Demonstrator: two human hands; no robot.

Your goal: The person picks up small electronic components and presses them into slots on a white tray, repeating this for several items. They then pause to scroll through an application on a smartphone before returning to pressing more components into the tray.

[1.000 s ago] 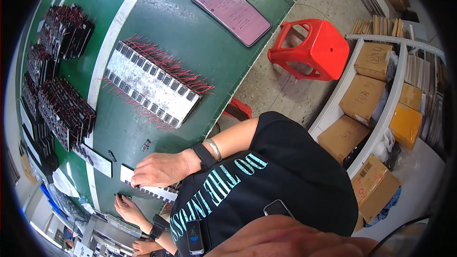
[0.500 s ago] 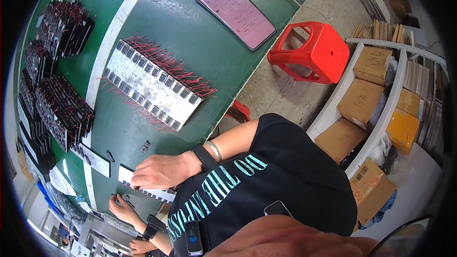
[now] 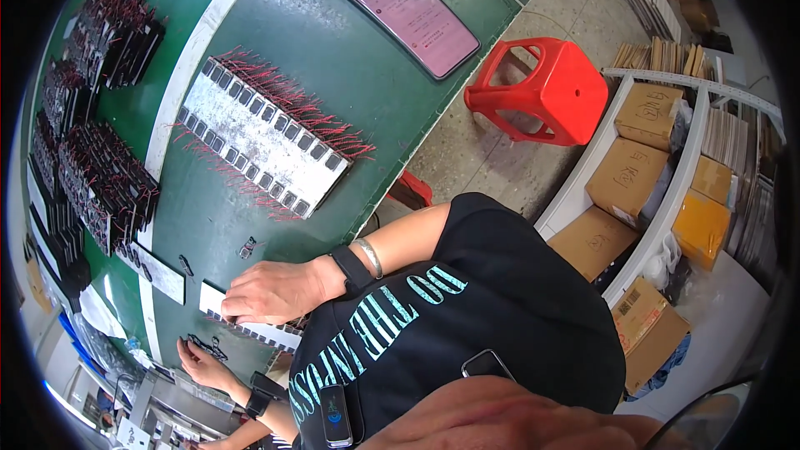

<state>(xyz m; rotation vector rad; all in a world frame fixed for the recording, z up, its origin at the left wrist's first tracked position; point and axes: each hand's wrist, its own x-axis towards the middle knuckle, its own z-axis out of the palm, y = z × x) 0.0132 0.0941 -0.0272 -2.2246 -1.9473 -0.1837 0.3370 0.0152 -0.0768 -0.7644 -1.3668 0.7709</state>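
Note:
My right hand, with a dark wristband and a silver bangle, is bent down over a white board. Its fingers are pressed together at the board's edge, and whatever they hold is hidden. Small dark rectangular pieces line this board, partly under my wrist. Lower in the picture, my left hand lies on the green table beside a small heap of black parts with wires. Its fingers look apart, and nothing is visible between them. A loose black part lies above my right hand, another farther left.
A larger white board edged with dark pieces and red wires lies beyond. Stacks of wired black parts stand at left. A phone, a red stool and a shelf with cardboard boxes are on the right.
My left hand has shifted slightly left, its fingertips now just beyond the black parts. My right hand stays at the board. Another hand at the bottom edge has moved lower and left.

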